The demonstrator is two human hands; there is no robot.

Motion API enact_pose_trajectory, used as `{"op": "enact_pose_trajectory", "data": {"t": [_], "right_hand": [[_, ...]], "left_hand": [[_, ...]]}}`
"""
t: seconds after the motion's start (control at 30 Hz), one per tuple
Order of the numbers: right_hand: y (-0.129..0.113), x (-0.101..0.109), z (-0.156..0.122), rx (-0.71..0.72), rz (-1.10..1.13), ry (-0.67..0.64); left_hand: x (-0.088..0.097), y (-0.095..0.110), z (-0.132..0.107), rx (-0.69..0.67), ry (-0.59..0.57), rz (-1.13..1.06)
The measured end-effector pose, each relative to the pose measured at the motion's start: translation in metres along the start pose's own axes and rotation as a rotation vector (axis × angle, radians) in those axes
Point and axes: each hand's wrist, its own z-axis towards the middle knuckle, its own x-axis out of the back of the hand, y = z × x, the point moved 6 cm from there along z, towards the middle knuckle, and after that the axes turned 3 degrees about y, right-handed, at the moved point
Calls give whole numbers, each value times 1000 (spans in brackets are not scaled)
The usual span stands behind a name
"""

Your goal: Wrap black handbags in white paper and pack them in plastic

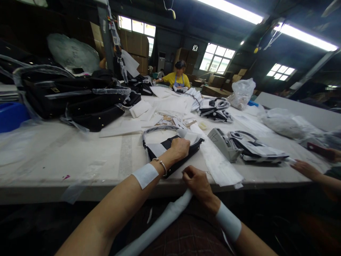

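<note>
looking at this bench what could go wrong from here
The black bag lies near the table's front edge, so a tug might pull it off. The bracelet on the left wrist sits close to the bag and could scratch it. The pale strip below the right hand might snag.

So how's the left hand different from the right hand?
The left hand is on the black bag, while the right hand is in front of it, closer to the near edge of the table. The left wrist has a silver bracelet; none shows on the right wrist. Both hands have curled fingers, and both arms have something pale on them.
</note>
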Motion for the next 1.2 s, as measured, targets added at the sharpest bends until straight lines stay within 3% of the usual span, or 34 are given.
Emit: {"op": "enact_pose_trajectory", "data": {"t": [0.13, 0.23, 0.43, 0.57, 0.67, 0.8, 0.87, 1.03, 1.2], "right_hand": [[41, 42, -19, -222, 66, 16], [57, 60, -30, -306, 120, 34], [46, 63, -29, -258, 156, -74], [54, 56, -11, -340, 273, -60], [63, 45, 14, -400, 437, 54], [67, 39, 42, -351, 318, 284], [70, 37, 47, -338, 278, 357], [93, 37, 52, -459, 356, 514], [93, 47, 68, -391, 364, 704]], "left_hand": [[-2, 4, -1, -38, 29, 14], [-1, 8, -3, -73, 39, 35], [1, 1, -11, -159, 33, 81], [5, -12, -21, -201, 0, 101], [10, -16, -28, -220, -17, 113], [15, -14, -33, -238, -35, 135], [16, -13, -34, -245, -48, 145], [19, -6, -34, -268, -74, 164], [19, 1, -36, -255, -48, 176]]}}
